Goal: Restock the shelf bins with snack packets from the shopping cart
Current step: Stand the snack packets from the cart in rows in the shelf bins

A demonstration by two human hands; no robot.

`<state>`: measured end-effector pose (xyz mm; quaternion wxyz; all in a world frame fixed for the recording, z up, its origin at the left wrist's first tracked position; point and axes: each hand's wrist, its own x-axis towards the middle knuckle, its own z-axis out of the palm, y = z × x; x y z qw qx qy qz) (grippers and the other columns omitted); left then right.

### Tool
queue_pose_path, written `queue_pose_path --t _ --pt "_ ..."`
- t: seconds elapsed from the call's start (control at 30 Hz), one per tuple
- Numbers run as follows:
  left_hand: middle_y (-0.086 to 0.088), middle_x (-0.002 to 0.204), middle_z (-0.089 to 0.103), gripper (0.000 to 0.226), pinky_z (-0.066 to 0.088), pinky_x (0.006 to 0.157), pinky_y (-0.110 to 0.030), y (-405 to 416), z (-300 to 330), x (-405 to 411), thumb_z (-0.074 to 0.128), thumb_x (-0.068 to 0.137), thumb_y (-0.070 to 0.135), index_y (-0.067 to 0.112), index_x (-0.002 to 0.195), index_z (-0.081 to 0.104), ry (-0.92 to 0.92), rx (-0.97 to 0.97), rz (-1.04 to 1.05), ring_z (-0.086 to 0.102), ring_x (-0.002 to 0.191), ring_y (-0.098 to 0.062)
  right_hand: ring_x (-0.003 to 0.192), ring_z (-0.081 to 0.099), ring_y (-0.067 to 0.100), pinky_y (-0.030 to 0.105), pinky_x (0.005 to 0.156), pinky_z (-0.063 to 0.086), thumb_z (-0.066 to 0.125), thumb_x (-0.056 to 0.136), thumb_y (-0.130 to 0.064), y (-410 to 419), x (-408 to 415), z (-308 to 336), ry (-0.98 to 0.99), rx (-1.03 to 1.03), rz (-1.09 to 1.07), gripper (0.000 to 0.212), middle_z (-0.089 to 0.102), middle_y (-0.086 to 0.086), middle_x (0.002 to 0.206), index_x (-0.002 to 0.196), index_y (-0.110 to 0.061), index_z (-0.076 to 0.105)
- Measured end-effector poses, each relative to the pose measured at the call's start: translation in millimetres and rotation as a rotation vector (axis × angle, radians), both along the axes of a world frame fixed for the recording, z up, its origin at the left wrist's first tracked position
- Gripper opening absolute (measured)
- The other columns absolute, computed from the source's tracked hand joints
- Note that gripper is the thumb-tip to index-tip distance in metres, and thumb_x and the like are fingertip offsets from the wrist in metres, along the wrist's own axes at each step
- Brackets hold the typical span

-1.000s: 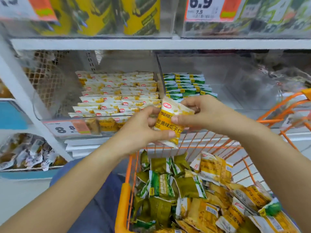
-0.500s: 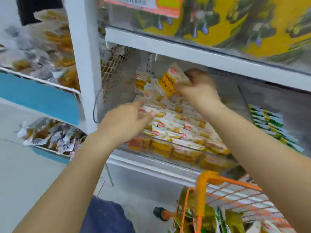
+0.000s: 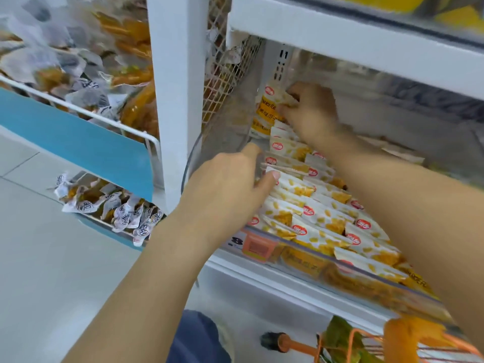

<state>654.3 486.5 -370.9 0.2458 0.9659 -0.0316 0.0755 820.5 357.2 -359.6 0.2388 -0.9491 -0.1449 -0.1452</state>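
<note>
Writing: each white-and-yellow snack packet carries a red oval logo, lettering too blurred to read; the packet in hand shows a column of dark print on yellow, also unreadable. An orange price tag (image 3: 258,247) on the bin front shows a bold "8" at its left edge, the rest blurred. Packets in the neighbouring racks bear black characters on white, not legible. Right hand (image 3: 313,111) at 1 o'clock, deep under the white upper shelf (image 3: 353,45), fingers curled and pinching the upper edge of a yellow packet (image 3: 265,111), which stands nearly upright at the far left back corner of the clear shelf bin (image 3: 340,273), touching the rows behind it. Left hand (image 3: 227,189) near centre, fingers loosely bent, thumb tip pressed onto the top edge of the stacked packets (image 3: 322,218), forefinger extended toward the bin's left wall; it holds nothing. The bin runs from centre toward 4 o'clock, packed with overlapping rows of the same packets leaning like shingles. The right forearm crosses over the bin's right half and hides part of the rows. A white upright post (image 3: 178,95) at 11 o'clock separates the bin from blue-fronted wire racks (image 3: 78,137) at 9 o'clock, which hold loose clear-wrapped orange snacks. White mesh panel (image 3: 225,82) just behind the post. Orange shopping cart (image 3: 398,339) at 5 o'clock, only its rim, a black-tipped corner and a green packet visible. Grey floor at 7 o'clock.
</note>
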Motion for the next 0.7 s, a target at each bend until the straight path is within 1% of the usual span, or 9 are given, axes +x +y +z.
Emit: queue_pose_path --t 0.1,0.2,0.3,0.33,0.4,0.47,0.53,0.6,0.7 --pt "0.003 0.107 0.068 0.042 0.052 0.077 -0.039 0 0 0 0.044 0.094 0.054 0.027 0.127 0.047 0.006 -0.004 -0.004 0.064 0.093 -0.021 0.096 0.061 0.031 0.027 0.069 0.038 0.06 0.089 -0.024 5 3 -4 0.001 -0.117 0.029 0.021 0.067 0.013 0.097 0.101 -0.009 0.068" --pt "0.002 0.111 0.066 0.042 0.052 0.078 -0.042 -2 0 -2 0.042 0.095 0.053 0.025 0.125 0.047 0.042 0.055 -0.045 0.063 0.096 -0.023 0.097 0.06 0.031 0.026 0.069 0.035 0.06 0.09 -0.027 14 10 -4 0.072 -0.243 -0.006 0.021 0.064 0.012 0.095 0.097 -0.009 0.067" --pt "0.001 0.112 0.066 0.043 0.053 0.078 -0.042 -3 2 -3 0.041 0.095 0.054 0.025 0.127 0.048 0.059 0.074 -0.05 0.062 0.098 -0.024 0.093 0.061 0.028 0.027 0.067 0.036 0.06 0.09 -0.039 18 14 2 0.2 -0.224 0.003 0.034 0.061 0.01 0.089 0.094 -0.005 0.065" --pt "0.001 0.112 0.066 0.043 0.053 0.077 -0.042 -3 3 -4 0.041 0.095 0.054 0.026 0.127 0.047 0.06 0.075 -0.049 0.062 0.098 -0.024 0.098 0.061 0.027 0.028 0.069 0.04 0.059 0.09 -0.04 18 13 5 0.221 -0.181 0.01 0.038 0.063 0.011 0.095 0.101 -0.004 0.066" --pt "0.001 0.113 0.066 0.043 0.052 0.078 -0.041 -4 5 -6 0.041 0.096 0.053 0.026 0.128 0.048 0.054 0.083 -0.047 0.062 0.099 -0.025 0.113 0.056 0.025 0.026 0.083 0.04 0.056 0.091 -0.039 13 2 9 0.188 -0.127 0.009 0.042 0.062 0.009 0.121 0.122 -0.01 0.061" --pt "0.001 0.115 0.065 0.041 0.051 0.078 -0.04 -8 6 -10 0.042 0.096 0.051 0.025 0.129 0.05 0.0 0.103 -0.036 0.059 0.105 -0.026 0.118 0.053 0.023 0.026 0.089 0.039 0.055 0.091 -0.036 2 -21 12 0.105 -0.111 0.004 0.04 0.057 0.005 0.129 0.128 -0.019 0.057" --pt "-0.001 0.115 0.065 0.037 0.048 0.08 -0.039 -15 8 -17 0.046 0.097 0.044 0.023 0.125 0.056 -0.148 0.063 -0.041 0.056 0.11 -0.026 0.114 0.055 0.022 0.028 0.092 0.043 0.053 0.091 -0.033 -17 -54 13 0.021 -0.085 -0.008 0.032 0.06 0.002 0.124 0.122 -0.024 0.06" --pt "-0.001 0.109 0.068 0.032 0.045 0.082 -0.036 -26 10 -28 0.049 0.094 0.037 0.021 0.116 0.065 -0.308 -0.053 -0.121 0.056 0.108 -0.025 0.108 0.059 0.024 0.034 0.09 0.047 0.053 0.09 -0.03 -44 -100 17 -0.042 -0.052 -0.012 0.025 0.066 0.002 0.115 0.111 -0.025 0.066" --pt "0.005 0.102 0.071 0.026 0.045 0.084 -0.033 -52 11 -50 0.051 0.091 0.029 0.022 0.107 0.07 -0.38 -0.211 -0.33 0.06 0.102 -0.018 0.094 0.063 0.025 0.039 0.079 0.049 0.052 0.086 -0.03 -95 -181 31 -0.127 -0.055 -0.023 0.022 0.071 0.001 0.096 0.095 -0.021 0.07"
